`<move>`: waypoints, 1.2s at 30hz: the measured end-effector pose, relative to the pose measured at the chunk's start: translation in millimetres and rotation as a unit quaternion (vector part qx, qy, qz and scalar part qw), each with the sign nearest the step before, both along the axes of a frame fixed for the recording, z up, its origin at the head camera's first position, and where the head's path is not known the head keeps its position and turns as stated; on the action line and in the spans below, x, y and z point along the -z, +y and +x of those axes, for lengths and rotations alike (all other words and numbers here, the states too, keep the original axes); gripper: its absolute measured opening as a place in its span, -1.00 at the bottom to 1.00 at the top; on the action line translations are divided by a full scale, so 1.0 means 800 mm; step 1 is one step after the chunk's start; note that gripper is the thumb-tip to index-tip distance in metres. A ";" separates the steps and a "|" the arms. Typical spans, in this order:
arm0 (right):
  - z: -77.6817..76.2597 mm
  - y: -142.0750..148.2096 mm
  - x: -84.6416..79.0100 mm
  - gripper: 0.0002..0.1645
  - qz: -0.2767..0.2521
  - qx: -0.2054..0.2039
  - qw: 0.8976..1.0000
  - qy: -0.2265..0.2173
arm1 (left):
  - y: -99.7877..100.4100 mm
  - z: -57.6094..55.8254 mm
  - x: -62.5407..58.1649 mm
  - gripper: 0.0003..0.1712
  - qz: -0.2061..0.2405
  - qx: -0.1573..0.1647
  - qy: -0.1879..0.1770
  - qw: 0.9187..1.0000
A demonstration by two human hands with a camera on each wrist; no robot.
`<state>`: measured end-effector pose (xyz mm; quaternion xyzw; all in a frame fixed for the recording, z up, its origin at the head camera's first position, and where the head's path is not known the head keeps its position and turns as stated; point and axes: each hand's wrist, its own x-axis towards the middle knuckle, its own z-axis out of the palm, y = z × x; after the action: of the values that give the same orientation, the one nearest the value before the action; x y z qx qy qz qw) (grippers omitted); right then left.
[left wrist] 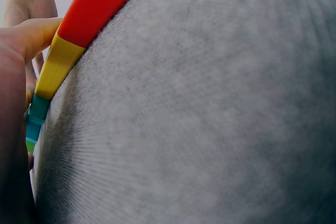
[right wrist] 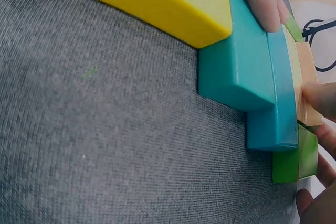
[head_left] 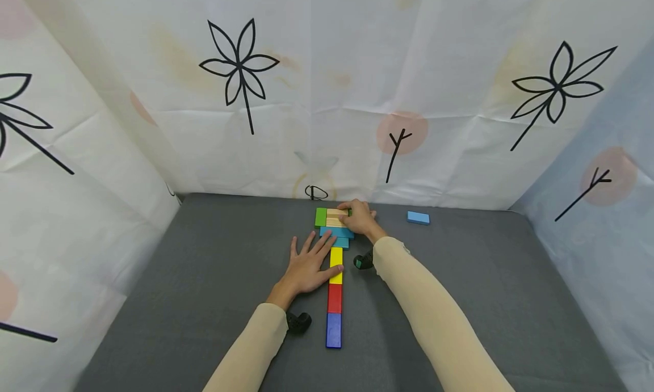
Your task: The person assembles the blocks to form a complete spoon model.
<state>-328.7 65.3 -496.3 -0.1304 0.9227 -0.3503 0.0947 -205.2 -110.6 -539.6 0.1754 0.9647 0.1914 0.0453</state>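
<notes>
A column of coloured blocks runs away from the person: a dark blue block (head_left: 334,331), a red block (head_left: 334,298), a yellow block (head_left: 335,257), then two turquoise blocks (right wrist: 239,72) set crosswise. Beyond these lie two plain wooden blocks (head_left: 334,222) between green blocks (head_left: 320,217). The left hand (head_left: 306,268) has its fingers spread, thumb over the yellow block and fingertips on the turquoise ones. At the far end, the right hand (head_left: 361,217) pinches a wooden block (right wrist: 310,69), with its other fingers beside the green blocks on the right.
A light blue block (head_left: 418,218) lies apart at the back right of the grey tabletop (head_left: 219,267). White cloth (head_left: 332,85) with plant drawings hangs close behind the far edge and at both sides. Dark wrist cameras (head_left: 298,323) sit near the sleeves.
</notes>
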 end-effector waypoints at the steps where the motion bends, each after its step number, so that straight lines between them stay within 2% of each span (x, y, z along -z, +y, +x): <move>1: 0.000 0.000 0.000 -0.61 -0.001 0.000 1.000 -0.001 | 0.000 0.000 0.000 -0.04 0.000 0.000 0.001 1.000; 19: 0.005 0.002 0.001 -0.60 -0.017 -0.002 1.000 0.010 | 0.000 -0.001 0.000 -0.04 -0.002 -0.001 -0.003 1.000; 29: 0.011 0.026 0.003 -0.51 -0.035 0.036 0.998 0.032 | 0.001 -0.001 -0.003 -0.04 -0.006 -0.003 -0.011 1.000; 36: 0.012 0.038 0.008 -0.54 -0.018 0.028 0.999 0.015 | 0.001 0.000 -0.003 -0.04 -0.003 -0.002 -0.003 1.000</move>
<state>-319.4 96.1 -502.5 -0.1109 0.9210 -0.3672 0.0687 -204.9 -109.9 -537.0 0.1732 0.9653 0.1893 0.0482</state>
